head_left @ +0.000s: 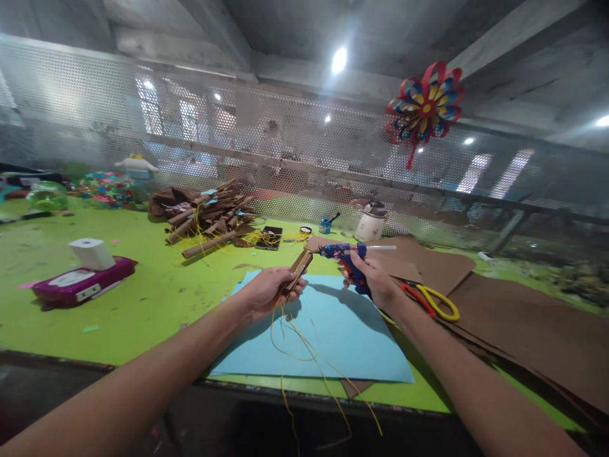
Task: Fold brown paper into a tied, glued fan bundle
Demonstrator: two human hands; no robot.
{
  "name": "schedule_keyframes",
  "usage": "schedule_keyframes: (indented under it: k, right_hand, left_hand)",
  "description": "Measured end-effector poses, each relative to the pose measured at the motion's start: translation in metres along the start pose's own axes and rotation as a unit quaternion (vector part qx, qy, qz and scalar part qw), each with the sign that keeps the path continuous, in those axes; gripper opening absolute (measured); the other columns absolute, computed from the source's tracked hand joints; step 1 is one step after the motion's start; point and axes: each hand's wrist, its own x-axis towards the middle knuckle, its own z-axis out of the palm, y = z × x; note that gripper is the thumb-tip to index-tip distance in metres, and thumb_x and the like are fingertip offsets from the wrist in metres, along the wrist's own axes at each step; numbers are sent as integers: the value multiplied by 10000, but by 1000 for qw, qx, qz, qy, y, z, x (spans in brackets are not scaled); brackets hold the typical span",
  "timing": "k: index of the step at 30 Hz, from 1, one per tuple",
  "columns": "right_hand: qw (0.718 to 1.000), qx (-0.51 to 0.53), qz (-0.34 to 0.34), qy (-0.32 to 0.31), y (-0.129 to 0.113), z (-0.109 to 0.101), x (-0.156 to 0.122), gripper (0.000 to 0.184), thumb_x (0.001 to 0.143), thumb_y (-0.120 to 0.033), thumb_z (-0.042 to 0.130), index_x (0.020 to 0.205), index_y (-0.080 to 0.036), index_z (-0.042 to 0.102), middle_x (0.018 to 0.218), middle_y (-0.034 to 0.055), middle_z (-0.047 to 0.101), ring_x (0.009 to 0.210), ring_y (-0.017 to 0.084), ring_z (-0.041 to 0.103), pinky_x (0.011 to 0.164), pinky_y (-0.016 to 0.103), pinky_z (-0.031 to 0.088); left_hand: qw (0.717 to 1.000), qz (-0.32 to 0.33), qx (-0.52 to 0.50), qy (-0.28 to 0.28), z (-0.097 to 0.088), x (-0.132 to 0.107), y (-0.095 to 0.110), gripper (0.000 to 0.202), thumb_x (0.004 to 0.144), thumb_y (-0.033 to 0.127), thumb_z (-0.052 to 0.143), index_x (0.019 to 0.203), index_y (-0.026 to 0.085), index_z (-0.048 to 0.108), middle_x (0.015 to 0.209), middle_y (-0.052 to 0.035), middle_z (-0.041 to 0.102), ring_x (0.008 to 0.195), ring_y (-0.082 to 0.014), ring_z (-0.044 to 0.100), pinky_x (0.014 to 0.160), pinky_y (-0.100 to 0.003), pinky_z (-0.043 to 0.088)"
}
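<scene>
My left hand (273, 291) is closed around a rolled brown paper piece (299, 265), held tilted up above the light blue sheet (333, 330). Thin yellow strings (304, 346) trail from it across the sheet and over the table's front edge. My right hand (371, 279) grips a dark blue glue gun (354, 254), with a clear glue stick (383, 247) poking out of its back. The gun's nozzle points left, at the upper end of the brown piece; whether they touch, I cannot tell.
Brown paper sheets (518, 330) and yellow-and-red scissors (440, 303) lie right. A pile of brown paper rolls (214, 219) with yellow string is at the back. A purple tissue pack (85, 282) lies left on the green table (162, 285). A white kettle (371, 222) stands behind.
</scene>
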Motion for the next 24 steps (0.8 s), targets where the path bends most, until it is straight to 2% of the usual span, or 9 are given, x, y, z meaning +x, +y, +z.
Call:
schedule_keyframes:
  k: [4, 7, 14, 24]
  right_hand:
    - [1000, 11, -2, 22, -3, 0, 0, 382, 769, -518, 591, 742, -136, 597, 603, 13, 556, 482, 102, 477, 500, 269, 440]
    - [999, 22, -28, 24, -6, 3, -2, 384, 795, -510, 563, 745, -131, 595, 615, 17, 555, 497, 102, 484, 503, 263, 431]
    - [999, -3, -5, -46, -1, 11, -7, 404, 822, -512, 526, 739, -123, 592, 618, 22, 563, 505, 105, 499, 531, 267, 436]
    - [1000, 3, 1, 30, 0, 2, -1, 425, 750, -558, 589, 730, -134, 580, 609, 15, 562, 503, 107, 491, 523, 265, 439]
  left_hand:
    - [1000, 11, 7, -1, 1, -1, 1, 78, 768, 104, 507, 789, 60, 568, 714, -64, 583, 561, -72, 501, 517, -202, 376]
    - [1000, 9, 8, 3, 1, -1, 1, 87, 763, 104, 508, 807, 63, 570, 701, -60, 583, 552, -70, 494, 509, -201, 371]
    - [1000, 29, 6, 0, -2, 1, -1, 108, 739, 147, 563, 806, 63, 579, 749, -75, 593, 590, -82, 506, 529, -203, 390]
    - [999, 31, 13, -32, 0, -2, -1, 96, 747, 134, 548, 814, 72, 578, 735, -68, 578, 586, -82, 490, 524, -210, 381]
